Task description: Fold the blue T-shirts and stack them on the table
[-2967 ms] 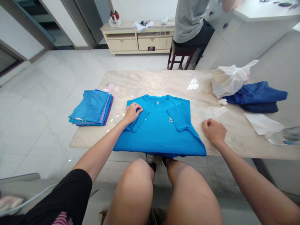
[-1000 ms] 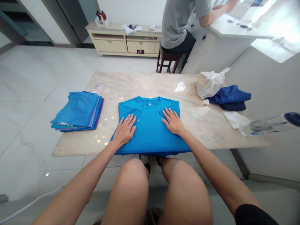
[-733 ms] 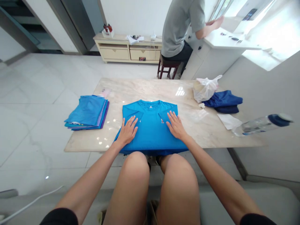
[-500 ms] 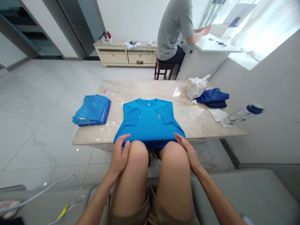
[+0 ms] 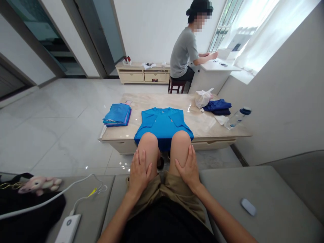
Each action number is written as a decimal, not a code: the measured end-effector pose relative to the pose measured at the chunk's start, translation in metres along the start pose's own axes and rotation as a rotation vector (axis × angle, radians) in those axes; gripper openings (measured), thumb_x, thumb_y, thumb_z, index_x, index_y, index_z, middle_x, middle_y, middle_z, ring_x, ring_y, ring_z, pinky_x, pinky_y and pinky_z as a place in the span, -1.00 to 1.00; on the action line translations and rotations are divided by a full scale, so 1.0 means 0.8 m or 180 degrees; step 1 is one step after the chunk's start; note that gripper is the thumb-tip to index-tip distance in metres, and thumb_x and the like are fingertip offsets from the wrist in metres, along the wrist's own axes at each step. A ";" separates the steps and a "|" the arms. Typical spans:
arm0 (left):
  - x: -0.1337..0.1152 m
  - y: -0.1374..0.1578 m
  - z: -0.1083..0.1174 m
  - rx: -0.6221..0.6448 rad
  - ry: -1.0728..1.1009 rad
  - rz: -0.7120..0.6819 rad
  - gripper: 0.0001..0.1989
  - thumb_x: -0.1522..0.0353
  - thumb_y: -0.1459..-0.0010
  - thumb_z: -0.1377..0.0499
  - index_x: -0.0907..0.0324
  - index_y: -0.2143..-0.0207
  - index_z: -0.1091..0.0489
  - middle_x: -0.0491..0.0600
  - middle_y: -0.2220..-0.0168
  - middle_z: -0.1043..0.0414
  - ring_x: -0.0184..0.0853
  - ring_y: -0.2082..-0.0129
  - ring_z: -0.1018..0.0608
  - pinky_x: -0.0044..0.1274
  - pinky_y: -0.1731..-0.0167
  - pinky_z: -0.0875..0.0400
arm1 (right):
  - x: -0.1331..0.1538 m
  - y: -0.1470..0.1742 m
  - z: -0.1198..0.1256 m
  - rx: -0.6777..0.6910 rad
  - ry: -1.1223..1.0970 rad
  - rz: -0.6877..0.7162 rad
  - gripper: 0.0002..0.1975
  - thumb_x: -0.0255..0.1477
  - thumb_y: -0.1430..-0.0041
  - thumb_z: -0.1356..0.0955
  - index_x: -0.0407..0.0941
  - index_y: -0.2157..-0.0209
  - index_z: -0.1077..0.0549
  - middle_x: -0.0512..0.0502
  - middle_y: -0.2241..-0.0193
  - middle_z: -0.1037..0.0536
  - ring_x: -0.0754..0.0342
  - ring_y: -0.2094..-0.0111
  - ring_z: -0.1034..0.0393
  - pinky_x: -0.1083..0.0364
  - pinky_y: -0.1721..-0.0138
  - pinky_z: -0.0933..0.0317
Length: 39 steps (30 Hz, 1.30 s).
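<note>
My left hand [image 5: 139, 170] lies on my left thigh with its fingers apart, holding nothing. On my right thigh rests my right hand [image 5: 188, 167], fingers also spread and nothing in them. Beyond my knees a blue T-shirt [image 5: 163, 125] is spread on the marble-topped table [image 5: 157, 99], collar away from me and both sleeves turned inward. Its lower part hangs over the near edge, partly hidden by my knees. To its left sits a stack of folded blue and purple shirts [image 5: 117, 114].
At the table's right are a white plastic bag [image 5: 203, 98], dark blue clothes [image 5: 218, 106], white paper [image 5: 221, 119] and a water bottle [image 5: 236, 118]. A person in grey [image 5: 184, 50] sits beyond. On the sofa lie a power bank [image 5: 68, 229], a plush toy [image 5: 39, 184] and a small white case [image 5: 248, 206].
Both hands have drawn back from beside my knees near the shirt's hem onto my thighs. The view has shifted back and up, showing more sofa. The shirt looks the same.
</note>
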<state>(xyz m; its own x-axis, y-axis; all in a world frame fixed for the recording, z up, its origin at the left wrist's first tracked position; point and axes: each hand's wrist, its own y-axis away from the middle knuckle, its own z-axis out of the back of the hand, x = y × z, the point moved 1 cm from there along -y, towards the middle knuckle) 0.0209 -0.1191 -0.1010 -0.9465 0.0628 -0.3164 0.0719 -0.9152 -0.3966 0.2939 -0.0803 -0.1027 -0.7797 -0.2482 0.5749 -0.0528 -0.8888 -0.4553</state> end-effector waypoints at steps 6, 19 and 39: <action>0.028 0.000 0.003 -0.0114 0.0210 0.0179 -0.26 0.12 -0.55 -0.10 0.20 -0.62 -0.08 0.40 -0.61 -0.07 0.21 -0.56 -0.30 0.04 -0.44 -0.36 | -0.017 -0.006 -0.003 -0.0182 0.0211 0.0171 0.03 -0.04 -0.48 -0.36 -0.20 -0.66 0.20 -0.57 -0.58 -0.09 -0.42 -0.57 -0.09 -0.44 -0.47 -0.22; 0.089 0.011 0.004 -0.0311 0.0521 0.0925 -0.23 0.06 -0.54 -0.08 0.13 -0.64 -0.04 0.29 -0.60 -0.13 0.11 -0.59 -0.25 0.00 -0.54 -0.21 | -0.045 0.003 0.018 -0.0277 0.0045 -0.0260 0.03 0.03 -0.45 -0.36 -0.15 -0.66 0.13 -0.54 -0.55 -0.16 -0.43 -0.53 -0.14 -0.46 -0.47 -0.16; 0.159 0.045 0.034 0.0137 -0.0237 0.0424 -0.50 0.44 -0.41 0.01 0.10 -0.17 -0.65 0.14 -0.35 -0.57 0.04 -0.52 -0.37 0.16 -0.58 0.10 | -0.142 0.020 0.081 -0.0927 -0.0159 -0.1616 0.23 0.20 -0.18 -0.37 -0.40 -0.56 -0.05 -0.71 -0.53 -0.16 -0.55 -0.54 -0.08 -0.42 -0.53 -0.01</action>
<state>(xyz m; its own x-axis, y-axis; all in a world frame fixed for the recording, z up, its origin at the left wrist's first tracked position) -0.1055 -0.1551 -0.1319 -0.9503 -0.0886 -0.2984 0.1864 -0.9298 -0.3174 0.4221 -0.0911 -0.1310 -0.5819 0.1567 0.7980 -0.5866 -0.7604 -0.2785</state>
